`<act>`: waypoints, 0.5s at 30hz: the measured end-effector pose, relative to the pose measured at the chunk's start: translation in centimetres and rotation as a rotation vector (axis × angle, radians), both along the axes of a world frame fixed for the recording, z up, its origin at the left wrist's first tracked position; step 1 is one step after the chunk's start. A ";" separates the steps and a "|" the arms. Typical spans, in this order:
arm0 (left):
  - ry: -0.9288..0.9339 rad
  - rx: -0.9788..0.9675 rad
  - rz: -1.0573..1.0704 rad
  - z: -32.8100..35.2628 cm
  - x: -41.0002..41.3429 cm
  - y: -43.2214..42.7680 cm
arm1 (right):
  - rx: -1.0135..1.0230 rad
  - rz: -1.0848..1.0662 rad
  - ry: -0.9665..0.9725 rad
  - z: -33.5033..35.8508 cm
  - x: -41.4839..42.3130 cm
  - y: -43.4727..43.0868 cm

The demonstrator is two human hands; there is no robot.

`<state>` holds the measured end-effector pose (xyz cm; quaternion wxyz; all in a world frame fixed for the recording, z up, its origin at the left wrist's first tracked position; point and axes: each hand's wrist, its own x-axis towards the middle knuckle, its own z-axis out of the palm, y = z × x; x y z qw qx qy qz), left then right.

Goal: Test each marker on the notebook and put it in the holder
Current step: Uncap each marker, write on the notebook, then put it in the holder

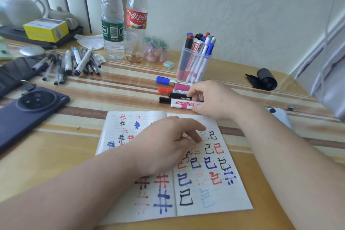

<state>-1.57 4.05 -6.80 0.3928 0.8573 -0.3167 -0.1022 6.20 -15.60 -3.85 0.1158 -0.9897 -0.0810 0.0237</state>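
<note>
Right hand (211, 99) pinching black marker (177, 95), left hand (168, 144) on notebook (225, 209)

Both bare forearms reach in from the near edge and angle toward each other. The left hand (164, 145) lies palm down, wrist straight, its fingers (194, 127) loosely spread and pointing to the right, holding nothing. The right hand (212, 99) sits further forward, knuckles up and wrist slightly bent. Its fingers curl downward with the tips on the end of a black marker (177, 95), and the thumb is tucked low on the near side — whether they actually grip it cannot be told.
</note>
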 end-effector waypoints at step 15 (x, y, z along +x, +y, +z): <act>-0.003 -0.100 0.150 -0.2 -0.3 0.2 | 0.256 -0.083 -0.150 1.4 -3.3 -1.0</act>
